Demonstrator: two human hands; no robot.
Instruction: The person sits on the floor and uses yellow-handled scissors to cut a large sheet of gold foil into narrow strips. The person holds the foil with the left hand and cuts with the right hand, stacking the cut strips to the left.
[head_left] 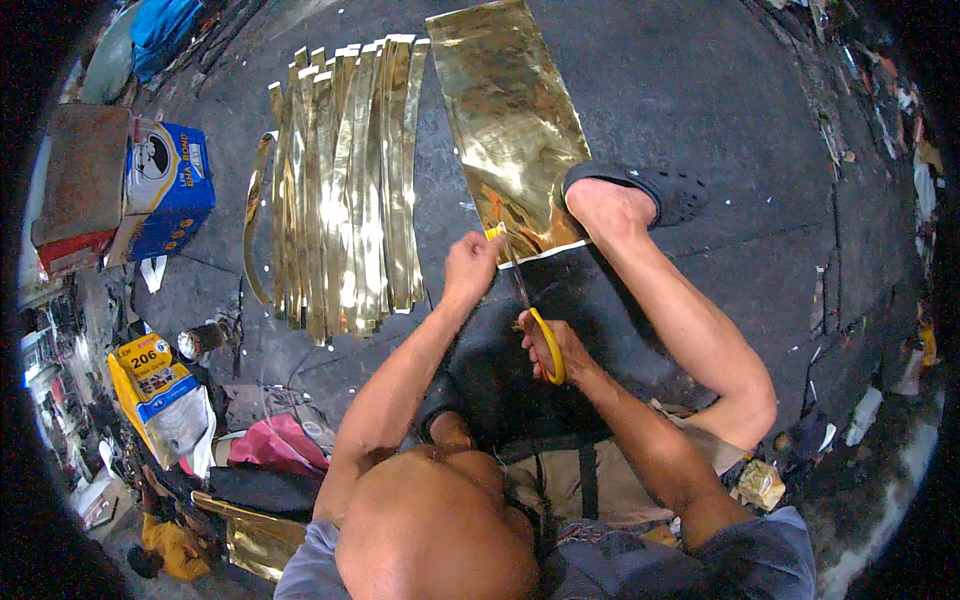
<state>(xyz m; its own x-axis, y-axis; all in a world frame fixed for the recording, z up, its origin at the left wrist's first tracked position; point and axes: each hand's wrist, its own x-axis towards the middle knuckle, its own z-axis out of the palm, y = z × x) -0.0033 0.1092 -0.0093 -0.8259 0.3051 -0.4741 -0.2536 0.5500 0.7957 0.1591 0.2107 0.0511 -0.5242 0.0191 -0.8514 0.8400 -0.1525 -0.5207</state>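
A broad, shiny gold sheet (505,95) lies on the dark floor ahead of me, its near edge pale. My left hand (472,265) is closed in a pinch at the sheet's near left corner. Around the yellow handle of a pair of scissors (553,352) my right hand (556,350) is wrapped. The scissor blades point away from me and meet the sheet's near edge, just right of my left fingertips. Left of the sheet, several long gold strips (350,190) lie side by side, with one curled strip (257,220) at their outer edge.
My foot in a dark clog (640,195) rests against the sheet's right side. A blue, white and brown carton (165,190) stands at the far left. Nearer lie a yellow and white bag (160,390) and pink cloth (275,445). Another gold sheet (262,540) is at lower left.
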